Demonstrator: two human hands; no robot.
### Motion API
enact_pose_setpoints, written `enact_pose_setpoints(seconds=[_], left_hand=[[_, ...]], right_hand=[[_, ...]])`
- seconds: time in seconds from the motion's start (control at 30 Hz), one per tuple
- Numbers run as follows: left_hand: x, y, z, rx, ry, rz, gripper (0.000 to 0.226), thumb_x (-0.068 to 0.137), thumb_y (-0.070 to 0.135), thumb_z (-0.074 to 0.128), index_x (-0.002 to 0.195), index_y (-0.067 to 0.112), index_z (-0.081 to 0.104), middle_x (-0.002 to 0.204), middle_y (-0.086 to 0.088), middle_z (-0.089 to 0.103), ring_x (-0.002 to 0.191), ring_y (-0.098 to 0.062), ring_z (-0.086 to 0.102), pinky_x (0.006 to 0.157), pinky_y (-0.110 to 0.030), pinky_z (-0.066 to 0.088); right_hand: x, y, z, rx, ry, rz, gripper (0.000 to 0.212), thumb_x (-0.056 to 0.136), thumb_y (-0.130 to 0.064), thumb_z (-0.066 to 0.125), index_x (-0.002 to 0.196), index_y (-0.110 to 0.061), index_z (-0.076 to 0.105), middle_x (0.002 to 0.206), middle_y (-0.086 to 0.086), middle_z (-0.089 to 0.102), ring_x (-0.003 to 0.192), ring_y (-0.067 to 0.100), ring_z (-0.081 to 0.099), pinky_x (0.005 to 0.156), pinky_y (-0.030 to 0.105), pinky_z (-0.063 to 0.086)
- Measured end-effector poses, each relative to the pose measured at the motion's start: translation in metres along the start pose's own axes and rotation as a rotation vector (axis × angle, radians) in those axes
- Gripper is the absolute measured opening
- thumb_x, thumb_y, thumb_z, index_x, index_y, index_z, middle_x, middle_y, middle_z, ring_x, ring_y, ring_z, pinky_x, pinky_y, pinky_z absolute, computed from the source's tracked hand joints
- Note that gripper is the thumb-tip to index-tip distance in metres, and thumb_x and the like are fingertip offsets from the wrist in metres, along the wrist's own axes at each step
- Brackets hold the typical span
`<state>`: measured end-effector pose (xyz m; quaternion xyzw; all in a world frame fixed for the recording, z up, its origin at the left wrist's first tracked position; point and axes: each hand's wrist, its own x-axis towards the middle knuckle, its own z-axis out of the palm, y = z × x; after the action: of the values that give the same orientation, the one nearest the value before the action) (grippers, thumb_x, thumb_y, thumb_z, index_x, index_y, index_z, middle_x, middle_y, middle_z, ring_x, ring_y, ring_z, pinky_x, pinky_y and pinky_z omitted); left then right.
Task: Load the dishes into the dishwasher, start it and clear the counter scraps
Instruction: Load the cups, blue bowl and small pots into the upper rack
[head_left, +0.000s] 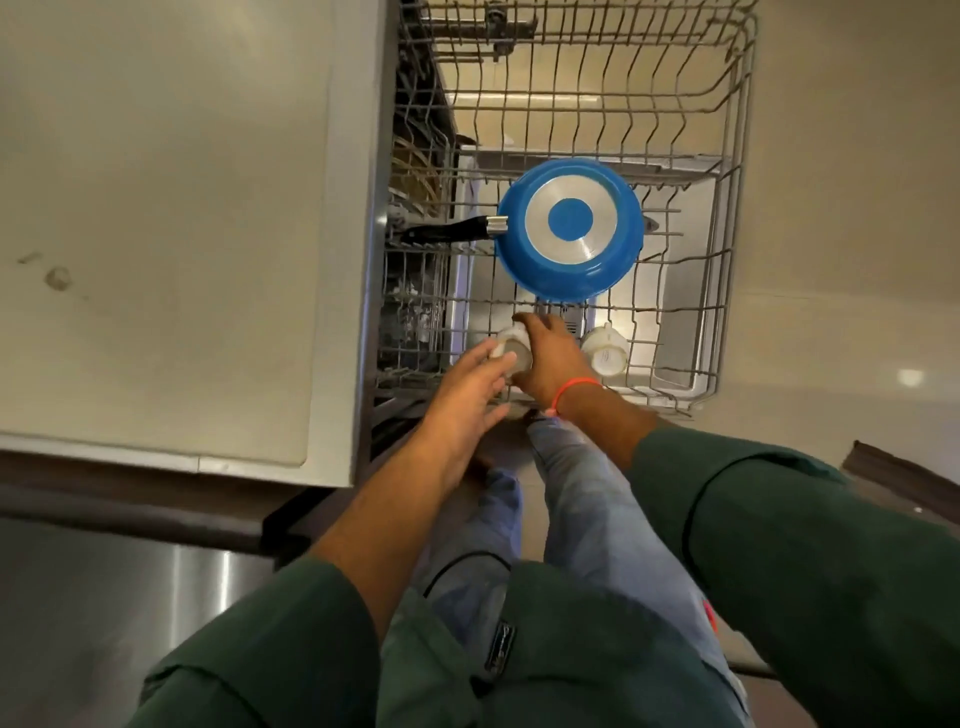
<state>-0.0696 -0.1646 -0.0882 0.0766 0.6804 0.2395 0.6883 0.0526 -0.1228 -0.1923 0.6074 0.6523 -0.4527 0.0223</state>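
Both hands meet over a small white cup (511, 345) at the near edge of the pulled-out grey wire dishwasher rack (730, 218). Curled over the cup's top and far side, the right hand (548, 358), with an orange band at the wrist, grips it, while the left hand (467, 387) lies against its near side with fingers fairly straight, thumb on the cup's rim. Most of the cup is covered by the two hands, so whether it stands upright or inverted, and whether it rests on the rack wires, cannot be told. Just right of the grip, a second white cup (602, 348) sits upside down in the rack. Beyond the grip, a blue frying pan with a silver base ring (569, 228) lies face down, its black handle (447, 231) pointing left toward the dark, hard-to-read dishwasher interior. Left of the hands spreads a pale countertop (156, 208), lightly smudged.
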Motion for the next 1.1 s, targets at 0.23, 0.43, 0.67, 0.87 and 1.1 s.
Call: enact_pose_setpoints(seconds=[0.23, 0.43, 0.67, 0.87, 1.1], left_hand=[[-0.058, 0.004, -0.017, 0.016, -0.075, 0.183, 0.055, 0.1, 0.03, 0.062, 0.151, 0.032, 0.044, 0.123, 0.02, 0.059, 0.124, -0.005, 0.054, 0.111, -0.036, 0.039], [-0.12, -0.005, -0.045, -0.016, -0.099, 0.386, 0.053, 0.098, 0.031, 0.064, 0.149, 0.036, 0.048, 0.129, 0.019, 0.06, 0.122, 0.002, 0.057, 0.105, -0.028, 0.044], [-0.175, -0.002, -0.092, -0.16, 0.036, 0.578, 0.051, 0.097, 0.034, 0.065, 0.146, 0.041, 0.05, 0.15, 0.009, 0.05, 0.133, -0.001, 0.05, 0.117, -0.036, 0.04], [-0.204, 0.007, -0.119, -0.333, 0.249, 0.69, 0.045, 0.097, 0.036, 0.066, 0.14, 0.045, 0.056, 0.142, 0.013, 0.056, 0.128, 0.002, 0.054, 0.115, -0.038, 0.042], [-0.236, -0.016, -0.146, -0.55, 0.509, 0.721, 0.049, 0.096, 0.04, 0.067, 0.143, 0.043, 0.052, 0.143, 0.012, 0.057, 0.13, -0.002, 0.055, 0.115, -0.039, 0.042]], right_hand=[[-0.048, -0.033, -0.036, 0.228, 0.266, 0.007, 0.069, 0.084, -0.025, 0.077, 0.144, -0.013, 0.046, 0.141, 0.014, 0.052, 0.132, 0.028, 0.047, 0.107, 0.035, 0.039], [-0.105, -0.093, -0.066, 0.446, 0.412, -0.095, 0.056, 0.091, -0.023, 0.072, 0.141, -0.022, 0.049, 0.142, -0.001, 0.052, 0.128, 0.008, 0.045, 0.099, 0.014, 0.039], [-0.143, -0.168, -0.074, 0.589, 0.449, -0.278, 0.039, 0.095, -0.023, 0.069, 0.128, -0.036, 0.053, 0.132, -0.016, 0.056, 0.122, -0.007, 0.05, 0.104, 0.022, 0.044], [-0.141, -0.227, -0.073, 0.567, 0.202, -0.463, 0.043, 0.094, -0.02, 0.069, 0.132, -0.032, 0.054, 0.136, -0.011, 0.055, 0.127, 0.003, 0.05, 0.095, 0.012, 0.044], [-0.139, -0.287, -0.052, 0.485, -0.063, -0.615, 0.044, 0.094, -0.02, 0.07, 0.133, -0.031, 0.054, 0.137, -0.014, 0.054, 0.13, 0.004, 0.049, 0.106, 0.034, 0.046]])
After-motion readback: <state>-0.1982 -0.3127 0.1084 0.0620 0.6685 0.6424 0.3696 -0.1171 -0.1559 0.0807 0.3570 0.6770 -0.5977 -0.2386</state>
